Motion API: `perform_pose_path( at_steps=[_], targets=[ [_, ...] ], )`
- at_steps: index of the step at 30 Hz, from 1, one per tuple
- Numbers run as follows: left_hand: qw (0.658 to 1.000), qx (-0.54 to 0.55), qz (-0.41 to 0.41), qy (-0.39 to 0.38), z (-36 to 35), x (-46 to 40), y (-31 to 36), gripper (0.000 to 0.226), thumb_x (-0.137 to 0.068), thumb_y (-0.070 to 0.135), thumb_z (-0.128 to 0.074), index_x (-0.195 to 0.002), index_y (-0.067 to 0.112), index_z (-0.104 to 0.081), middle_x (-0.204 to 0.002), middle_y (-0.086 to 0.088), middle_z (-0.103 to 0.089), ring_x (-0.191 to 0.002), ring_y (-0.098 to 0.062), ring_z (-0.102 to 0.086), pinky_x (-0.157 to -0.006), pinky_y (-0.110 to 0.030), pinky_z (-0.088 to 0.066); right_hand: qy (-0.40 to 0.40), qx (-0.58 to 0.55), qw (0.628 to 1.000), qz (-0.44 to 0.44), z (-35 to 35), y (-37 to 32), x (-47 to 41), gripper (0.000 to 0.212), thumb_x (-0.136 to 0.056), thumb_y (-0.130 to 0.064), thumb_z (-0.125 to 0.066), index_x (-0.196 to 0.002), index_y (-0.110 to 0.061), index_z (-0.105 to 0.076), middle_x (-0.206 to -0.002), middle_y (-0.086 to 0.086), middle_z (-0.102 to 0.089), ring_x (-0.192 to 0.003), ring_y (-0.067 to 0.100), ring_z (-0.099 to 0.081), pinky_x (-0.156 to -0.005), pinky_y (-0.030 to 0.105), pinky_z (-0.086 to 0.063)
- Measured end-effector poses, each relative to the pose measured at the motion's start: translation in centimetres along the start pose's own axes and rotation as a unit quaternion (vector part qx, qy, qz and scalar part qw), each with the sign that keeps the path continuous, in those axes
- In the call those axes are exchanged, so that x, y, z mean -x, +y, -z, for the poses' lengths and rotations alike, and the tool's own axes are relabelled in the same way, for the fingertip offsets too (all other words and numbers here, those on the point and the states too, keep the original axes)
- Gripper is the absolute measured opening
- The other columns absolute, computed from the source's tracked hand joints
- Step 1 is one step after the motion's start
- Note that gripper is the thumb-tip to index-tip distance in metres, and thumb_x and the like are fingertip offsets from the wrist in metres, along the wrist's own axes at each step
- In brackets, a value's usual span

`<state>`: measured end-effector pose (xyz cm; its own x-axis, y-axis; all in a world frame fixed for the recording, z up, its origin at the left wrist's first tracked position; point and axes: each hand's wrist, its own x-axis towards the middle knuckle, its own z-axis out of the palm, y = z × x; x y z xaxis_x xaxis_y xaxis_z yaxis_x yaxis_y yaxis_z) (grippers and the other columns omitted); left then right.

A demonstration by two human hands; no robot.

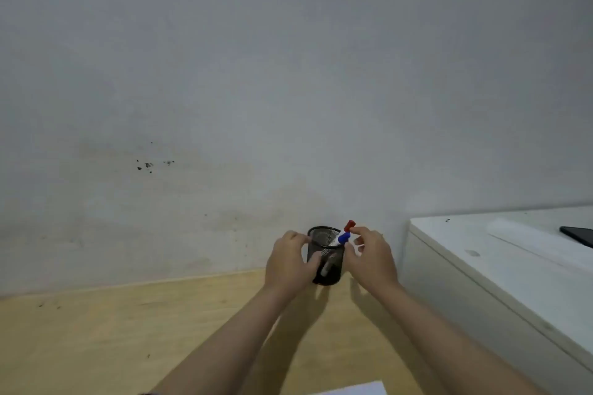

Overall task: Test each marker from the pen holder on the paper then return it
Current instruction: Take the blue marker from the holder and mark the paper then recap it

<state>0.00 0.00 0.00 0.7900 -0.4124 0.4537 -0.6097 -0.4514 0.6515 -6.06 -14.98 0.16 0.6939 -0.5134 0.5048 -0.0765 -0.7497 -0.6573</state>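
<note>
While the black mesh pen holder stands on the wooden worktop right by the wall, two markers lean inside it. Both tilt to the right, over the rim. One marker has a red cap and the other has a blue cap, just below the red one.

The left hand wraps around the left side of the pen holder. Its grip is closed on the mesh, with the thumb in front and the fingers near the rim. The right hand is just beside the holder on the right. Its fingertips pinch the top of the red-capped marker, so this grip is narrow and holds that marker. The marker's lower part sits inside the holder.

Both arms reach forward from the bottom of the view, bare and almost straight. A corner of white paper shows at the bottom edge, well apart from the holder. On the right sits a white cabinet with a dark phone on top.
</note>
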Motion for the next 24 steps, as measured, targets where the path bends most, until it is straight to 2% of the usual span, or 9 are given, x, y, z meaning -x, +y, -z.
perform_pose_path(
  at_steps=[2,8,10,13,15,19,22,24],
  targets=[
    [1.0,0.006,-0.001,0.015,-0.8,-0.6,-0.2,0.038,-0.082,0.032,-0.061,-0.115,0.012,-0.061,-0.116,-0.001,-0.06,-0.111,-0.019,-0.053,-0.091,-0.034,-0.047,0.018,-0.01,1.0,-0.001,-0.2,0.3,-0.4,0.027,-0.084,-0.015,-0.059,-0.111,-0.016,-0.063,-0.094,0.004,-0.057,-0.088,0.02,-0.061,-0.077,0.037,-0.053],
    [0.998,-0.011,0.026,0.057,-3.7,-2.5,-0.6,0.032,-0.084,0.037,-0.06,-0.108,0.016,-0.067,-0.11,0.002,-0.064,-0.108,-0.021,-0.051,-0.084,-0.037,-0.049,0.04,-0.026,0.999,0.024,-1.7,1.6,-1.8,0.012,-0.084,-0.012,-0.062,-0.096,-0.012,-0.065,-0.089,0.006,-0.061,-0.075,0.018,-0.062,-0.071,0.033,-0.053],
    [0.997,-0.028,0.039,0.06,-4.2,-2.9,-0.6,0.028,-0.084,0.037,-0.059,-0.1,0.017,-0.07,-0.106,0.002,-0.065,-0.105,-0.022,-0.053,-0.082,-0.038,-0.049,0.044,-0.033,0.998,0.032,-1.8,1.9,-2.3,0.008,-0.083,-0.011,-0.064,-0.091,-0.01,-0.064,-0.085,0.008,-0.063,-0.069,0.013,-0.06,-0.067,0.026,-0.051],
    [0.996,-0.038,0.044,0.075,-4.5,-3.0,-0.3,0.025,-0.084,0.036,-0.059,-0.093,0.016,-0.071,-0.102,0.0,-0.065,-0.1,-0.024,-0.055,-0.078,-0.038,-0.049,0.041,-0.046,0.997,0.045,-1.8,1.8,-2.8,0.006,-0.081,-0.006,-0.065,-0.086,-0.009,-0.064,-0.084,0.011,-0.064,-0.067,0.004,-0.058,-0.062,0.007,-0.043],
    [0.995,-0.044,0.048,0.078,-4.4,-2.9,-0.1,0.024,-0.083,0.035,-0.06,-0.092,0.014,-0.07,-0.102,-0.001,-0.064,-0.099,-0.024,-0.056,-0.077,-0.037,-0.049,0.046,-0.059,0.996,0.056,-1.3,1.3,-2.8,0.007,-0.08,-0.004,-0.066,-0.085,-0.009,-0.065,-0.085,0.011,-0.065,-0.068,0.005,-0.058,-0.063,0.003,-0.042],
    [0.995,-0.008,0.067,0.075,-3.6,-2.4,0.8,0.021,-0.082,0.031,-0.061,-0.091,0.013,-0.068,-0.102,-0.004,-0.063,-0.098,-0.022,-0.057,-0.076,-0.032,-0.047,0.079,-0.084,0.989,0.097,1.0,-0.3,-2.1,0.011,-0.079,-0.004,-0.065,-0.084,-0.013,-0.064,-0.084,0.008,-0.065,-0.071,0.006,-0.061,-0.064,0.007,-0.043],
    [0.987,0.116,0.085,0.074,-2.3,-1.3,2.3,0.015,-0.081,0.025,-0.062,-0.084,0.011,-0.068,-0.086,-0.004,-0.068,-0.082,-0.019,-0.064,-0.065,-0.02,-0.045,0.098,-0.103,0.981,0.129,3.1,-1.6,-0.3,0.011,-0.081,-0.005,-0.066,-0.085,-0.015,-0.064,-0.084,0.003,-0.063,-0.073,0.011,-0.063,-0.064,0.022,-0.051],
    [0.967,0.223,0.115,0.053,-1.0,-0.4,3.8,0.015,-0.082,0.025,-0.062,-0.087,0.012,-0.067,-0.078,-0.007,-0.071,-0.074,-0.02,-0.068,-0.063,-0.02,-0.05,0.104,-0.114,0.976,0.155,4.2,-2.5,1.4,0.012,-0.081,-0.005,-0.066,-0.085,-0.015,-0.064,-0.084,0.001,-0.063,-0.075,0.013,-0.064,-0.065,0.025,-0.053]
  ],
)
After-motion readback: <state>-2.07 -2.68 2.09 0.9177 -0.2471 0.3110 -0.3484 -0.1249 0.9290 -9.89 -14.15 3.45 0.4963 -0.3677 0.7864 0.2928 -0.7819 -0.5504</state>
